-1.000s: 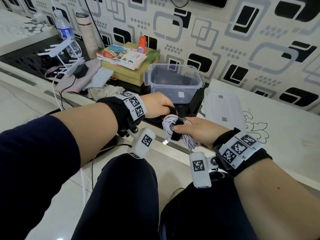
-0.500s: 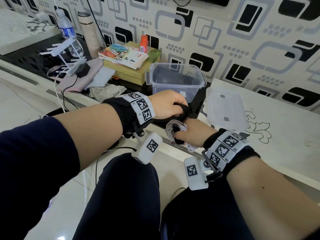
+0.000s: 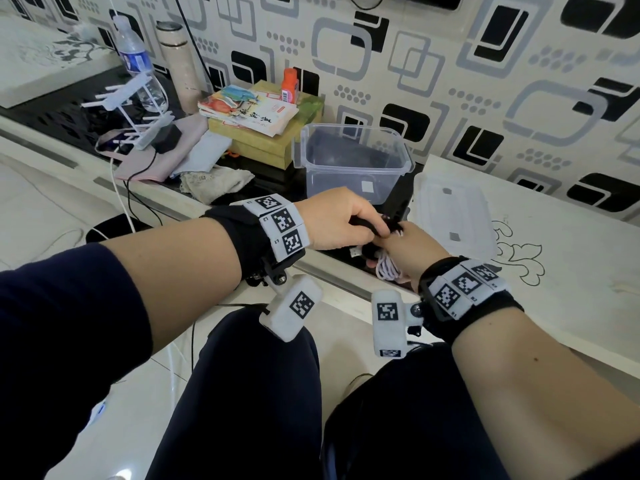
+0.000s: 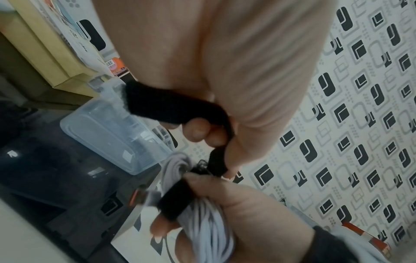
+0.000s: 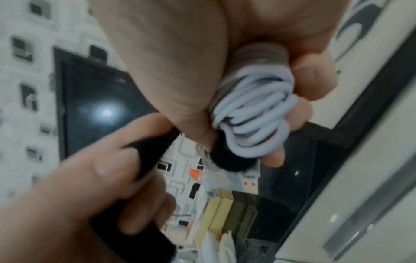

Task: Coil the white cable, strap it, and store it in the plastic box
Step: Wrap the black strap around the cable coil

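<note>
My right hand point(image 3: 403, 252) grips the coiled white cable point(image 3: 389, 270), whose loops bulge out between its fingers point(image 5: 254, 113). A black strap point(image 4: 173, 106) is wrapped round the middle of the coil point(image 4: 209, 226). My left hand point(image 3: 341, 223) pinches the strap's free end point(image 3: 367, 225) and holds it taut just above the coil. The cable's USB plug point(image 5: 249, 184) sticks out below the bundle. The clear plastic box point(image 3: 353, 161) stands open just beyond both hands, and its lid point(image 3: 453, 216) lies to its right.
A yellow box with books point(image 3: 259, 123) and an orange bottle point(image 3: 289, 81) stands left of the plastic box. Further left are cloths point(image 3: 194, 157), a white rack point(image 3: 135, 109), a water bottle point(image 3: 135, 60) and a thermos point(image 3: 178, 64). My knees point(image 3: 263, 393) are below the hands.
Both hands moved up and forward toward the plastic box. My right hand turned, so less of the coil shows, while my left hand carried the strap end across the bundle.
</note>
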